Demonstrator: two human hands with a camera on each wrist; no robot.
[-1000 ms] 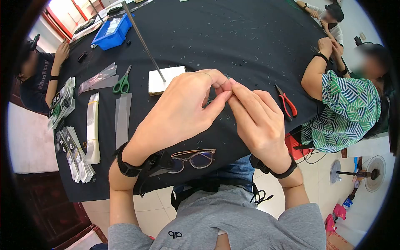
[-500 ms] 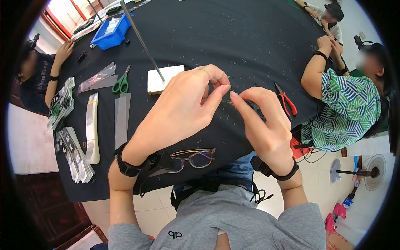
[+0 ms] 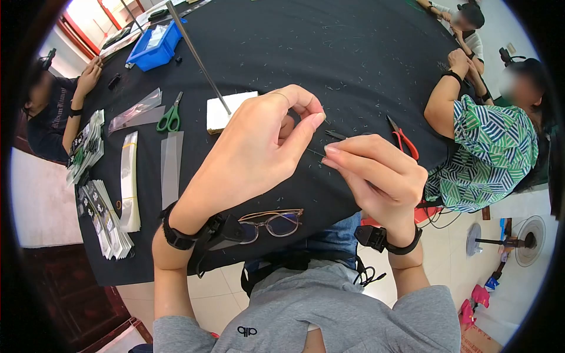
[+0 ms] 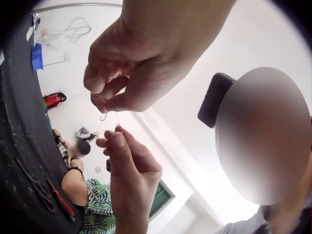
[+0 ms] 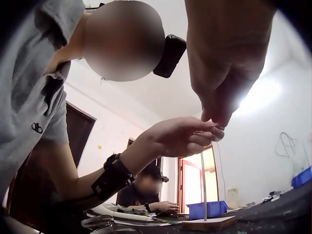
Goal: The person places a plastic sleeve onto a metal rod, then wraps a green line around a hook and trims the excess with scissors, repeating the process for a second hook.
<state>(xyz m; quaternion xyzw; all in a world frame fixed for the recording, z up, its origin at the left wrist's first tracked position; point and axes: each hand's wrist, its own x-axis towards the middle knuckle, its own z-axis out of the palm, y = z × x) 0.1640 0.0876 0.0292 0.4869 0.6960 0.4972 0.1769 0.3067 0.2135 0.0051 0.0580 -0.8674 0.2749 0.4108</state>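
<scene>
My left hand (image 3: pixel 259 138) pinches a tiny hook (image 4: pixel 103 117), which shows at its fingertips in the left wrist view. A thin line (image 4: pixel 117 117) spans the small gap to my right hand (image 3: pixel 385 179), whose thumb and index finger pinch it. Both hands are raised above the black table, the right one slightly lower in the head view. In the right wrist view the fingertips of my left hand (image 5: pixel 178 139) and right hand (image 5: pixel 226 63) overlap, hiding the line.
A metal rod (image 3: pixel 200 59) stands on a white block (image 3: pixel 218 120). Green scissors (image 3: pixel 170 121), plastic sleeves (image 3: pixel 129 182) and packets lie left; glasses (image 3: pixel 276 225) lie in front. Red pliers (image 3: pixel 406 143) and dark scissors (image 3: pixel 336 135) lie right. A blue bin (image 3: pixel 154 53) stands behind; people sit around.
The fingertips were together a second ago. My right hand has moved right and toward the body, opening a gap, while my left hand has barely shifted.
</scene>
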